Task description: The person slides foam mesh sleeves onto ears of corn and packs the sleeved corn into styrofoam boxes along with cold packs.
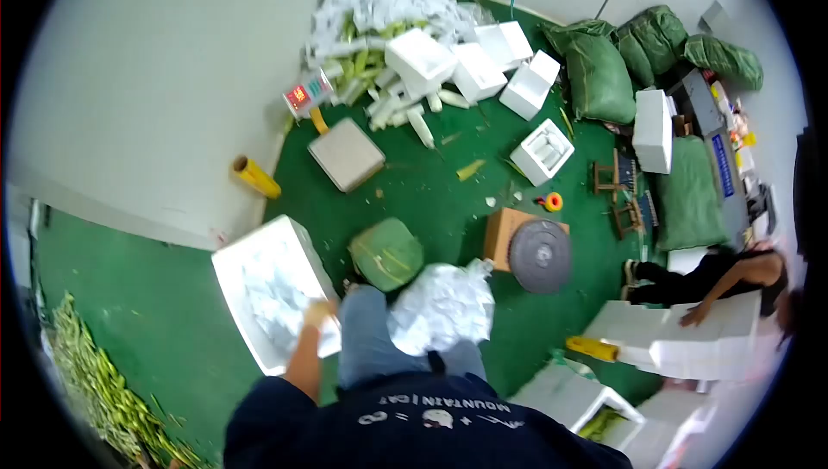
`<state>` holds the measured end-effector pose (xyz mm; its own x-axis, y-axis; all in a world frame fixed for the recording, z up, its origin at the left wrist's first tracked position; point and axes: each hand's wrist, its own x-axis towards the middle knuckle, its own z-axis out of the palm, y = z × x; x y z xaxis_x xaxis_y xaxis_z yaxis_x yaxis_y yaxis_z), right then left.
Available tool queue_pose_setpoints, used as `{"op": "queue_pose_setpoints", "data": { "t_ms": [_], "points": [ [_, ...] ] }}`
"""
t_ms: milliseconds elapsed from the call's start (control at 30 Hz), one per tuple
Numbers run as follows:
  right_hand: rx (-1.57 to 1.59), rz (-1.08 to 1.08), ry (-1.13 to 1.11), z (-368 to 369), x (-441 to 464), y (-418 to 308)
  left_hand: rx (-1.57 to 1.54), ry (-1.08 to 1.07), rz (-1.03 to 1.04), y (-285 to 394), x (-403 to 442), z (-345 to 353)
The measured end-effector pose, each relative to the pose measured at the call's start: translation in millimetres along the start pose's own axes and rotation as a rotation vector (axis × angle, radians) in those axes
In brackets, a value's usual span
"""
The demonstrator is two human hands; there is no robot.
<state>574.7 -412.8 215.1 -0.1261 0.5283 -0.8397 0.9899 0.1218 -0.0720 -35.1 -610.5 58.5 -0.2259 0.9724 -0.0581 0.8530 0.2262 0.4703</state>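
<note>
My left hand is over the right-hand edge of a large white foam box; its fingers are blurred, and whether they hold anything cannot be made out. Inside that box lies pale, crumpled wrapping. My right hand does not show. Just beyond my knees sits a green bundle, with a crumpled white plastic bag to its right.
A scale, a yellow roll and a cardboard box stand ahead. White-wrapped items are heaped behind foam boxes. Green sacks line the right. Another person is at foam boxes, right.
</note>
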Motion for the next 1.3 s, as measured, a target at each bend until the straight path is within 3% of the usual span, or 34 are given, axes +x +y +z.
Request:
{"op": "queue_pose_setpoints", "data": {
  "t_ms": [33,67,100,133,167,200,233,267,333,367,400,433,500,567,600,667,733,767,800,833,867,900,967,1033,1133,1167,1200,1233,1267,1300],
  "points": [
    [0.082,0.029,0.012,-7,-3,-26,-0.205,-0.071,-0.273,35,53,-70],
    [0.133,0.047,0.019,-13,-3,-51,-0.145,-0.146,-0.297,60,106,-150],
    [0.164,0.065,0.023,-20,-5,-72,-0.937,0.051,-0.632,60,137,-176],
    [0.187,0.087,0.016,-25,-7,-91,-1.227,0.153,-0.788,62,164,-201],
    [0.19,0.116,0.002,-33,-7,-107,-1.313,0.225,-0.746,78,185,-238],
    [0.166,0.127,-0.006,-41,3,-120,-1.251,0.127,-0.857,73,205,-251],
    [0.116,0.116,0.002,-49,16,-136,-1.26,0.098,-0.932,59,219,-240],
    [-0.018,-0.339,0.281,-67,24,-148,-1.247,0.058,-1.015,52,232,-218],
    [-0.005,-0.146,0.026,49,206,-52,-1.196,-0.061,-1.213,22,230,-134],
    [0.304,0.037,0.025,-9,201,-114,-1.182,-0.097,-1.269,6,219,-86],
    [0.353,0.021,0.022,-59,203,-169,-0.858,-0.471,-1.012,-38,187,-11],
    [0.401,0.005,0.018,-118,201,-234,-1.104,-0.336,-1.48,-21,196,1],
    [0.315,-0.035,-0.004,-106,261,-249,-1.143,-0.186,-1.61,-18,219,36],
    [0.133,-0.071,-0.121,-120,344,-276,-1.269,-0.116,-1.662,-18,277,51],
    [0.113,-0.075,-0.166,-121,379,-288,-1.249,-0.252,-1.557,-36,288,70],
    [0.12,-0.102,-0.217,-119,446,-306,-0.774,-0.489,-1.593,-69,299,139],
    [0.147,-0.104,-0.245,-132,505,-328,-0.294,-0.739,-1.091,-110,271,214],
    [0.158,-0.103,-0.248,-134,533,-333,0.046,-0.926,-0.553,-125,262,235],
    [0.165,-0.103,-0.241,-136,559,-338,0.061,-1.031,-0.494,-134,263,246],
    [0.172,-0.104,-0.237,-139,578,-344,0.081,-1.116,-0.376,-152,212,300],
    [0.178,-0.102,-0.233,-137,596,-343,-0.472,-0.689,-0.967,-150,223,273],
    [0.184,-0.097,-0.23,-134,614,-343,-0.757,-0.538,-1.824,-142,247,260],
    [0.19,-0.084,-0.208,-132,643,-345,-0.815,-0.799,-1.335,-148,223,244],
    [0.189,-0.067,-0.183,-134,666,-349,-1.527,-0.319,-1.685,-142,201,261],
    [0.162,-0.08,-0.157,-149,690,-357,-1.653,-0.652,-1.743,-160,237,253],
    [0.143,-0.09,-0.143,-158,697,-361,-1.672,-0.798,-1.667,-180,278,247],
    [0.128,-0.105,-0.127,-168,707,-365,-1.686,-0.847,-1.866,-193,326,249],
    [0.099,-0.123,-0.121,-182,713,-369,-1.577,-1.106,-1.342,-204,355,247],
    [0.059,-0.144,-0.122,-200,717,-376,-1.395,-1.185,-0.846,-214,385,243],
    [-0.021,-0.176,-0.136,-222,724,-380,-1.55,-1.259,-1.205,-207,417,248]
  ]
}}
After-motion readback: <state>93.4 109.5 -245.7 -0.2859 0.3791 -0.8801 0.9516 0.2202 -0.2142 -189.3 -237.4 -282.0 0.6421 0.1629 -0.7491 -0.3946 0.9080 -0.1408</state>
